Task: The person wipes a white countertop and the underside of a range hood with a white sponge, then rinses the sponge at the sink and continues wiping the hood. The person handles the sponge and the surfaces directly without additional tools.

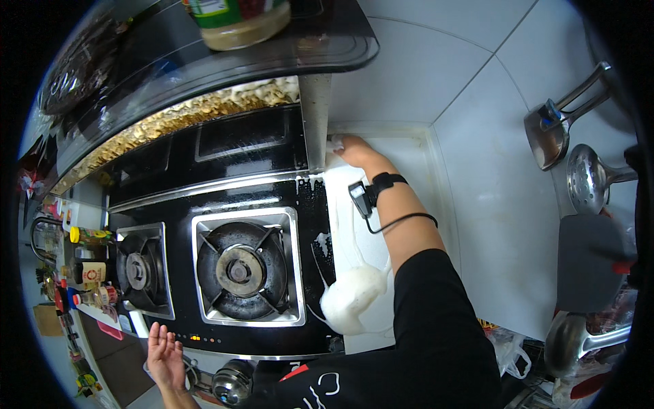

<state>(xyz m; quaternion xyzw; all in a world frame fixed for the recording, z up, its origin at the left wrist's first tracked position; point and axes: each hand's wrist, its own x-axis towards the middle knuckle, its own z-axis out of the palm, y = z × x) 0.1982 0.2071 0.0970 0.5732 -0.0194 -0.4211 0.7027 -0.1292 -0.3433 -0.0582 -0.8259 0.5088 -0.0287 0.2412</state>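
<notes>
My right hand reaches to the back corner of a white countertop, beside a metal side panel. Its fingers are closed on a small whitish wad, maybe cloth; part of it is hidden. On the counter nearer to me lies a thick pool of white foam, with thin streaks running from it. My left hand is at the front left of the black gas stove, palm up, fingers extended, holding nothing.
A glass shelf with a jar overhangs the back. Brownish foam coats a strip below it. A large burner sits mid-stove. Bottles stand at left. A metal spatula and skimmer hang at right.
</notes>
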